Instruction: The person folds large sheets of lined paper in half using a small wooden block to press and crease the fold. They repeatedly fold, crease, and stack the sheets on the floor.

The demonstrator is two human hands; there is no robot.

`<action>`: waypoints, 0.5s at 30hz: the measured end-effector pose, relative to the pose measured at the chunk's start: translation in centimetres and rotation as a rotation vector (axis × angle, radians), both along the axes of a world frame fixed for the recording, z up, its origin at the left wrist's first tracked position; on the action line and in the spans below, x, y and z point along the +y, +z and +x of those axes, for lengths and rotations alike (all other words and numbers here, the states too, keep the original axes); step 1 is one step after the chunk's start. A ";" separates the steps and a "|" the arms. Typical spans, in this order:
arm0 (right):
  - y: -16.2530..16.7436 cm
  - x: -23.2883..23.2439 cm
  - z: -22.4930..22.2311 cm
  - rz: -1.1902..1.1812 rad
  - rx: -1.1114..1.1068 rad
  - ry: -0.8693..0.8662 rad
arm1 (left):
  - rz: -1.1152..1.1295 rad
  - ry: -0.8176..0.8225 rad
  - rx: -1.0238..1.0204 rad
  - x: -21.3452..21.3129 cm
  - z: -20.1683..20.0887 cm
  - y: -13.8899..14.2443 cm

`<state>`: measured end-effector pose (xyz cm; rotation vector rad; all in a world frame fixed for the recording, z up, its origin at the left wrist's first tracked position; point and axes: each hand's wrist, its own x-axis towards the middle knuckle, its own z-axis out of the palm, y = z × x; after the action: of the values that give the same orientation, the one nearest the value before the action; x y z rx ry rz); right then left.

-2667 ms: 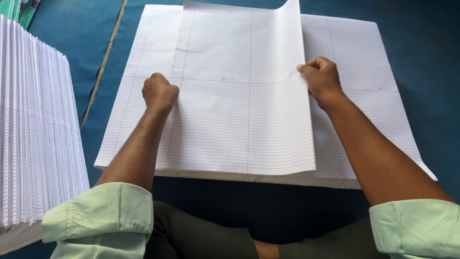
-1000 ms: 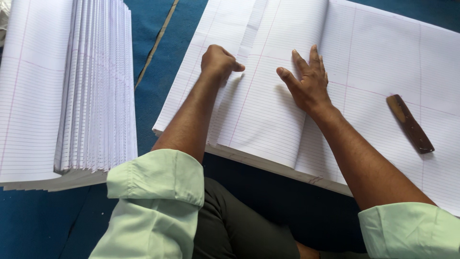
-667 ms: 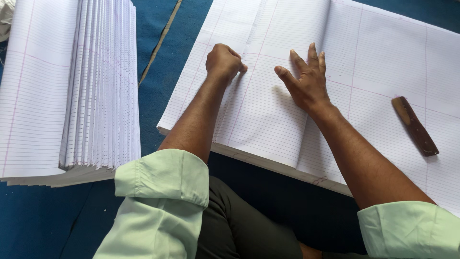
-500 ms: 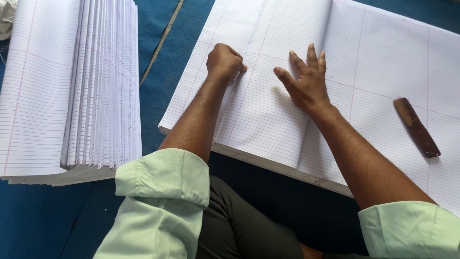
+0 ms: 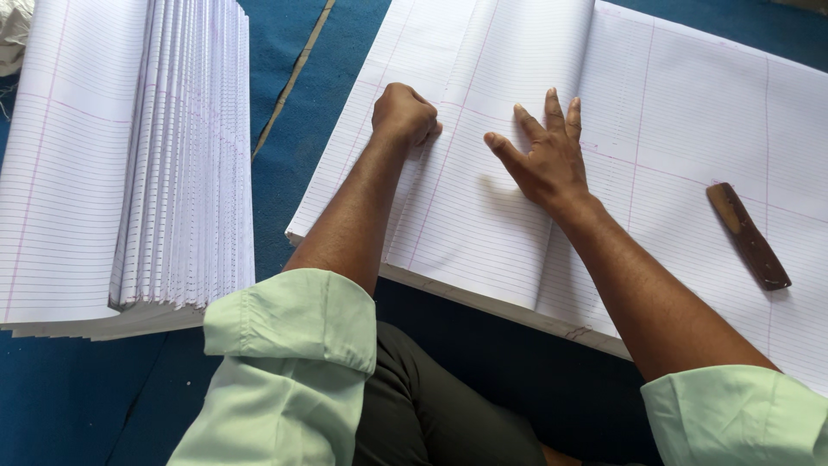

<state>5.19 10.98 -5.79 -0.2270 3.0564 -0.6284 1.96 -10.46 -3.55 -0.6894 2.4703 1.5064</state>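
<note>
Your pale green sleeves (image 5: pixel 289 345), rolled into thick soft cuffs, sit nearest the camera, with dark trousers (image 5: pixel 431 406) between them. Past them your forearms reach out over the near edge of a thick stack of large ruled sheets (image 5: pixel 690 147) lying on the blue floor covering (image 5: pixel 285 112).

Your left hand (image 5: pixel 404 115) is curled into a tight fist, fingers folded under, knuckles pressing down on the folded ruled sheet (image 5: pixel 470 198) that lies on top of the stack, toward the stack's left edge. It grips nothing; it only bears on the paper. Your right hand (image 5: pixel 545 155) lies just beside it, palm down and fingers spread apart, flat on the same folded sheet close to its right-hand edge. The paper is thin, matte white, printed with fine grey lines and pink margin rules.

Well to the right of your right hand, a dark brown wooden stick (image 5: pixel 748 235), flat, narrow and worn smooth, lies slanted on the stack near its right edge.

Off to your left, apart from the stack, a second pile of folded ruled sheets (image 5: pixel 129 155) rests on the blue covering, its folded edges fanned in close, even ridges.
</note>
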 end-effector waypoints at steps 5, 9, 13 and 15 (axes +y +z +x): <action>0.0 0.0 -0.1 -0.059 0.017 -0.029 | 0.007 0.031 0.000 0.0 -0.1 -0.2; -0.1 0.0 -0.1 -0.072 0.022 -0.032 | 0.008 0.038 0.005 0.1 -0.2 -0.5; -0.1 0.0 -0.1 -0.087 0.015 -0.040 | -0.040 0.034 0.038 0.2 -0.2 -0.7; -0.1 0.0 -0.1 -0.084 0.010 -0.042 | -0.065 0.055 0.038 0.4 -0.1 -0.7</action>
<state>5.13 10.95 -5.89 -0.1679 3.0550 -0.7614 1.82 -10.08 -4.21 -0.7522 2.5589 1.4775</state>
